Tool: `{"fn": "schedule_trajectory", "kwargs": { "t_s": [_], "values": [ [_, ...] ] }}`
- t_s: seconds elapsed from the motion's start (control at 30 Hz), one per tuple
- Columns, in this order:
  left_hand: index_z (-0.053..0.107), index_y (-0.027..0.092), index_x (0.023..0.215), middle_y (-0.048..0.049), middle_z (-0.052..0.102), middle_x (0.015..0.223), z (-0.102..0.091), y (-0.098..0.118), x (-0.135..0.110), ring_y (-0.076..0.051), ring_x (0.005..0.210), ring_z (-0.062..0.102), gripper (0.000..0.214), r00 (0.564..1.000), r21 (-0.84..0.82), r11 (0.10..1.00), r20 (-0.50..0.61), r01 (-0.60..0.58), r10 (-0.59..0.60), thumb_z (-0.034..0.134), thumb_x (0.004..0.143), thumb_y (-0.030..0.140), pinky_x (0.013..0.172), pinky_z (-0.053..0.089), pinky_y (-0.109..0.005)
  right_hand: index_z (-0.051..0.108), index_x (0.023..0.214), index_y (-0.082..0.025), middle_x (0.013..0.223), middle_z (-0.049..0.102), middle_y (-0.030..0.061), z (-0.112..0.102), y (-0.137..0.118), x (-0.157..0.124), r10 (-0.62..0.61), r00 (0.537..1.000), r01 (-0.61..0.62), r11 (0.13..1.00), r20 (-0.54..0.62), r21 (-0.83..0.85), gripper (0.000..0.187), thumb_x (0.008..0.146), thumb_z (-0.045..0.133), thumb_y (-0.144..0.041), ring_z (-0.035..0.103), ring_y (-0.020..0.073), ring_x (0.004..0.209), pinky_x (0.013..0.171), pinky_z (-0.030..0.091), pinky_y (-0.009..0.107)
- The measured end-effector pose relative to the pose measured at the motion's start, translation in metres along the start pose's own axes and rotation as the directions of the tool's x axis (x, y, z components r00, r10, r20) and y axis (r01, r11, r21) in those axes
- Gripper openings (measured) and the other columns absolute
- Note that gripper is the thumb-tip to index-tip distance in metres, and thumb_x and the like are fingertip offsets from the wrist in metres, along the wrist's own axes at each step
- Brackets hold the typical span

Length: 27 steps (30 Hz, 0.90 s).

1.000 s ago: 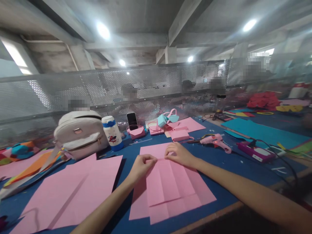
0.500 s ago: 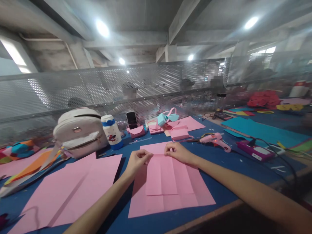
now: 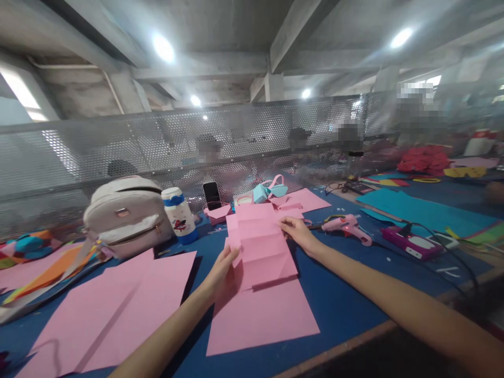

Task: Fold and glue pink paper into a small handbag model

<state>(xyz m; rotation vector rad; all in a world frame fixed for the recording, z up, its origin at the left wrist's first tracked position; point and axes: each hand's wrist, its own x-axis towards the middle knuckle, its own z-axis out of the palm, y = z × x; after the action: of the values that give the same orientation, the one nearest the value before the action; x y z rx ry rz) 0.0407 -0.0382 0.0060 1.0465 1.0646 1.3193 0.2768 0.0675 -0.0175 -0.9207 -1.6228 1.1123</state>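
A creased sheet of pink paper (image 3: 263, 247) is lifted and tilted up between my two hands, its fold lines running across it. My left hand (image 3: 224, 268) is closed on its left edge, thumb in front and fingers behind. Near the upper right edge, my right hand (image 3: 298, 233) pinches the same sheet between thumb and fingers. Beneath it, a flat pink sheet (image 3: 263, 325) lies on the blue tabletop (image 3: 346, 304). More large pink sheets (image 3: 118, 315) lie to the left of my left arm.
Behind the paper stand a bottle (image 3: 180, 215), a phone (image 3: 212, 195) and small pink and blue paper pieces (image 3: 270, 191). A grey backpack (image 3: 128, 218) sits at left. To the right lie a pink glue gun (image 3: 348, 228), a purple power strip (image 3: 411, 242) with cables, and blue sheets (image 3: 429, 210).
The folded sheet has been raised off the table and opened out, its far end tilting up. My left hand moved slightly nearer me; my right hand moved right and away with the edge.
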Motion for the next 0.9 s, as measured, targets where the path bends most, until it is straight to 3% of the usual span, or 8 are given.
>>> {"fn": "schedule_trajectory", "kwargs": {
  "t_s": [0.17,0.33,0.47,0.63,0.8,0.9],
  "values": [
    [0.070,0.017,0.097,-0.0124,0.076,0.100,-0.002,0.000,0.000,-0.030,0.094,0.073,0.046,0.997,0.004,1.000,0.078,0.021,-0.021,0.074,0.071,0.055,0.081,0.058,-0.039,0.060,0.116,-0.015,0.110,0.064,0.0069,0.003,0.004,-0.002,0.094,0.995,-0.097,0.987,0.031,0.128,0.027,0.097,0.059,-0.034,0.065,0.0185,0.090,0.077,0.057,0.037],
    [0.073,0.015,0.097,-0.0116,0.076,0.100,-0.009,0.012,0.006,-0.031,0.102,0.068,0.042,0.984,0.144,0.976,0.088,-0.165,0.153,0.078,0.065,0.042,0.088,0.053,-0.037,0.064,0.108,-0.017,0.112,0.067,0.0069,0.007,0.000,-0.004,0.081,0.997,-0.082,0.966,0.013,0.246,0.024,0.091,0.065,-0.034,0.066,0.0196,0.096,0.082,0.057,0.036],
    [0.076,0.019,0.097,-0.0074,0.075,0.110,-0.016,0.025,0.004,-0.029,0.111,0.063,0.034,0.941,0.295,0.893,0.112,-0.339,0.320,0.076,0.065,0.031,0.098,0.046,-0.034,0.065,0.108,-0.023,0.122,0.066,0.0072,0.005,-0.009,-0.005,0.039,0.997,-0.017,0.947,-0.063,0.321,0.032,0.083,0.068,-0.043,0.063,0.0219,0.112,0.092,0.053,0.033],
    [0.076,0.017,0.093,-0.0070,0.076,0.095,-0.025,0.037,0.007,-0.027,0.092,0.066,0.029,0.897,0.423,0.796,0.118,-0.433,0.425,0.074,0.070,0.034,0.081,0.050,-0.031,0.065,0.108,-0.022,0.117,0.069,0.0106,-0.002,-0.017,0.001,0.028,0.995,0.010,0.931,-0.098,0.366,0.042,0.086,0.057,-0.057,0.065,0.0234,0.108,0.089,0.054,0.034],
    [0.073,0.015,0.096,-0.0085,0.076,0.087,-0.029,0.046,0.011,-0.026,0.080,0.069,0.040,0.878,0.451,0.759,0.147,-0.469,0.455,0.067,0.076,0.049,0.070,0.053,-0.030,0.067,0.091,-0.019,0.094,0.073,0.0128,0.004,-0.019,0.002,0.091,0.994,-0.104,0.927,0.053,0.360,0.049,0.088,0.049,-0.064,0.070,0.0225,0.083,0.073,0.058,0.034],
    [0.069,0.015,0.099,-0.0074,0.075,0.087,-0.030,0.051,0.008,-0.025,0.082,0.068,0.040,0.838,0.494,0.705,0.096,-0.509,0.537,0.063,0.079,0.048,0.071,0.052,-0.029,0.069,0.087,-0.018,0.092,0.073,0.0128,0.010,-0.022,-0.004,0.097,0.983,-0.145,0.927,0.153,0.346,0.052,0.088,0.048,-0.066,0.071,0.0224,0.083,0.074,0.057,0.033]
  ]
}}
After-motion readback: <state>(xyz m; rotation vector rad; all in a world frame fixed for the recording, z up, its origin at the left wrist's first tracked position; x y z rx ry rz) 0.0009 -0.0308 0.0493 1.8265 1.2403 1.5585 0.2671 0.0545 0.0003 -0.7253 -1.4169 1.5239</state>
